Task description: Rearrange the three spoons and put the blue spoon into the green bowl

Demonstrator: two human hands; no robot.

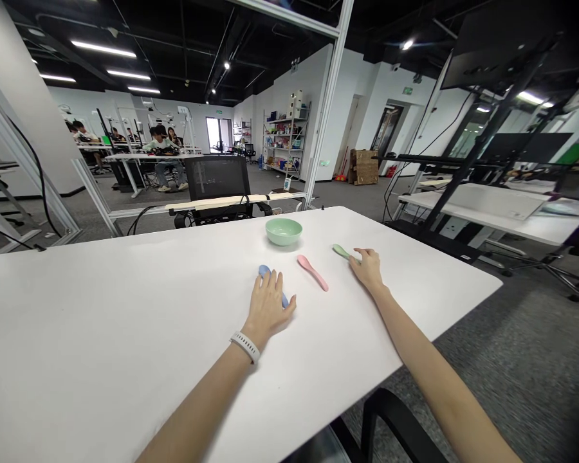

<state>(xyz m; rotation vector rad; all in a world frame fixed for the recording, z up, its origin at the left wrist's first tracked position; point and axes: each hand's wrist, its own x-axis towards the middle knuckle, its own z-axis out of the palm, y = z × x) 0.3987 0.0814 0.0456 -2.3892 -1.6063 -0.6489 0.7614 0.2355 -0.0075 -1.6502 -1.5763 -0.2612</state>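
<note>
A blue plastic spoon (264, 271) lay under my left hand (269, 307) on a white bench (125, 321), its bowl showing beyond my fingers (275, 281) and its handle tip emerging beside my little finger. Those fingers sat slightly spread across it, and I could not tell whether they gripped it. My right hand (367, 269) stood at the end of a green plastic spoon (340, 251), its fingers (361, 256) drawn together against the spoon (pinching or merely touching, the view did not settle). A pink plastic spoon (312, 272) lay between my hands, with a mint-green bowl (284, 231) just beyond. The risks were plain: on that smooth bench, a careless push could skid a light spoon into its pink neighbour or the bowl, while a spoon held only by its end could pivot and fall from my fingers. Well apart, a seated person (160, 145) sat at another bench in the background.
</note>
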